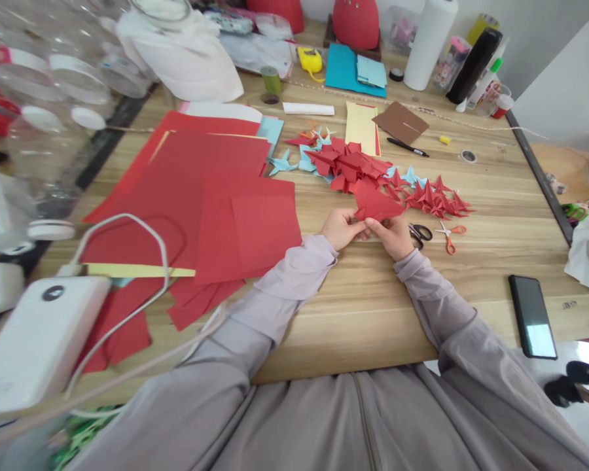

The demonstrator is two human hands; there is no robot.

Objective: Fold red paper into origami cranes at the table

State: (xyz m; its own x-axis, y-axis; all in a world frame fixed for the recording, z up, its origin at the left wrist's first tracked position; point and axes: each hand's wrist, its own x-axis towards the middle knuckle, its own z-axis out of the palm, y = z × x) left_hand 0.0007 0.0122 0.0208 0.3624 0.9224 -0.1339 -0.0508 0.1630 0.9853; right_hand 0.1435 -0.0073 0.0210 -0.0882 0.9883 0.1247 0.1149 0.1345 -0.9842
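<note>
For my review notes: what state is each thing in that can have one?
Folded red paper: held by left hand and right hand
Orange scissors: open
Black scissors: partly hidden, opening unclear
Phone: face up; whether on, unclear
Power bank: cable plugged in
Large red sheets: stacked flat
Red paper shapes: folded, heaped

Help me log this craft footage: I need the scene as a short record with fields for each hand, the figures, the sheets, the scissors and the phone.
Left hand: pinching folded red paper
Right hand: pinching the same piece
Figures: red ones heaped beyond the hands, light-blue ones among them
Sheets: mostly red sheets, to the left
Scissors: black pair, orange-handled pair, right of the hands
Phone: far right
</note>
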